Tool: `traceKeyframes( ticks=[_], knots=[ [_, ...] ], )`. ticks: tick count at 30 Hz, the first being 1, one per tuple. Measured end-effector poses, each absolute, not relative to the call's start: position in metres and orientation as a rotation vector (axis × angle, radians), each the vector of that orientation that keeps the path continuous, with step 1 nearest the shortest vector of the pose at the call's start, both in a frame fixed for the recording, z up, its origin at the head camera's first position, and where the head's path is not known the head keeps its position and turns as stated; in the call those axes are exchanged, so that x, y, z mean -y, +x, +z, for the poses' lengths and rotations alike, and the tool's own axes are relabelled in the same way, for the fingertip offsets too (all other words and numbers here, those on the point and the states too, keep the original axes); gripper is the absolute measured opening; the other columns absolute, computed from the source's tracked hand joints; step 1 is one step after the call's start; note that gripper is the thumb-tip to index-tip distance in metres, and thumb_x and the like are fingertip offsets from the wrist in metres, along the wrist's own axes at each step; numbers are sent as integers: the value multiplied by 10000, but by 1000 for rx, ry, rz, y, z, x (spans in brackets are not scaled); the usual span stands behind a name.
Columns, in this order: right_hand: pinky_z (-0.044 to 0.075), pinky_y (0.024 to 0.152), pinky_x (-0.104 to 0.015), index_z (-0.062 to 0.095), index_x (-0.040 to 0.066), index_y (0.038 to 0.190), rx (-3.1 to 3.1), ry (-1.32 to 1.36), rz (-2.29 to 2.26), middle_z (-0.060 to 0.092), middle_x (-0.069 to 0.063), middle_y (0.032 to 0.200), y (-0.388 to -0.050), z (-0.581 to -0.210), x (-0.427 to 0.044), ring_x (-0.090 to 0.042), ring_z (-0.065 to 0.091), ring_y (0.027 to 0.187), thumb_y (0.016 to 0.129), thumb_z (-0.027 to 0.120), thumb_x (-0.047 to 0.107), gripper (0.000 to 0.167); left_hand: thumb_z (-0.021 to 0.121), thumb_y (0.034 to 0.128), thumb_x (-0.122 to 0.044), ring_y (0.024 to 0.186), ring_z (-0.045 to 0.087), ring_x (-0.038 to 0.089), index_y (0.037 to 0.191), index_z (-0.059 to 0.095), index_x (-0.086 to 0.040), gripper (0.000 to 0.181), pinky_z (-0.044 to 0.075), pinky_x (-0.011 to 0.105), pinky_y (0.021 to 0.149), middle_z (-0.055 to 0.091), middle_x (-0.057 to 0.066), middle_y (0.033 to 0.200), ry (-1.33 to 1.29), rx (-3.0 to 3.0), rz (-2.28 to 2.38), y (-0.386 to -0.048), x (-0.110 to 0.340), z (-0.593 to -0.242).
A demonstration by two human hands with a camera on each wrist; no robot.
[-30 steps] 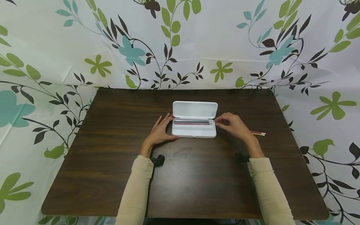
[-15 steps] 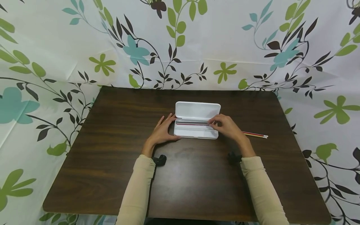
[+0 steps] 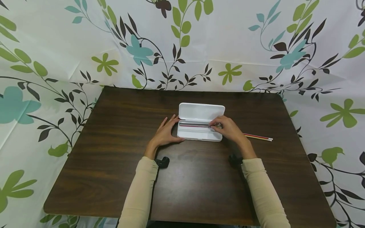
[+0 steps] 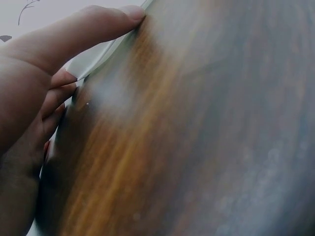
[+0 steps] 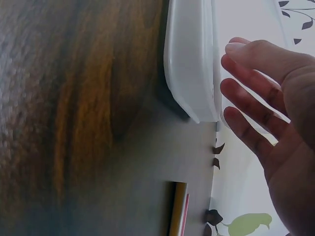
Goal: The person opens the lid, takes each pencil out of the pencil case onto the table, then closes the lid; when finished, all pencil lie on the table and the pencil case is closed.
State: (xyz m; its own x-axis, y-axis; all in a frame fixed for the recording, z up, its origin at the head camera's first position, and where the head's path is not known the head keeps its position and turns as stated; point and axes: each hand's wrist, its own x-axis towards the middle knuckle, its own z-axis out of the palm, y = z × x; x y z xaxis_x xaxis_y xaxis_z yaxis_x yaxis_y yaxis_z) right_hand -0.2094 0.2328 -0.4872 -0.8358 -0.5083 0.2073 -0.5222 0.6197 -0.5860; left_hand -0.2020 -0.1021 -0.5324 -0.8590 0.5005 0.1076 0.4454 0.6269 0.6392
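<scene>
A white case (image 3: 199,135) lies with its lid (image 3: 201,111) raised at the back. Several thin pencils (image 3: 195,125) rest in its rear part. My left hand (image 3: 163,136) grips the case's left end, thumb at the front edge and fingertips at the back corner. In the left wrist view the thumb of my left hand (image 4: 64,44) touches the white rim. My right hand (image 3: 228,129) is over the case's right part, fingertips at the pencils' right ends. In the right wrist view the fingers of my right hand (image 5: 275,93) are loosely bent, with nothing visible between them.
Red and yellow pencils (image 3: 259,137) lie on the dark wooden table (image 3: 199,183), right of the case and partly behind my right wrist. A patterned leaf-and-flower cloth (image 3: 211,47) hangs behind the table and shows along its sides.
My right hand has moved left from the case's right edge to over the pencils inside. More of the pencils on the table shows. My left hand stays at the case.
</scene>
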Motion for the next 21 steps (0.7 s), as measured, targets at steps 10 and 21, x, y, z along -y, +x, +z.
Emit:
traceKeyframes(
  ticks=[10, 21],
  knots=[
    [485, 855, -432, 748, 106, 1012, 2824, 891, 797, 642, -45, 1030, -210, -490, -231, -218, 587, 981, 844, 769, 59, 175, 816, 713, -564, 1481, 119, 193, 1504, 372, -136, 1003, -12, 407, 1184, 245, 11, 1595, 806, -2767, 1046, -203, 102, -531],
    [508, 823, -434, 755, 119, 994, 2765, 937, 574, 658, -48, 1007, -211, -495, -226, -232, 609, 959, 815, 803, 96, 187, 818, 711, -562, 1479, 127, 200, 1496, 386, -137, 992, -1, 419, 1184, 254, 18, 1592, 816, -2771, 1044, -203, 102, -532]
  ],
)
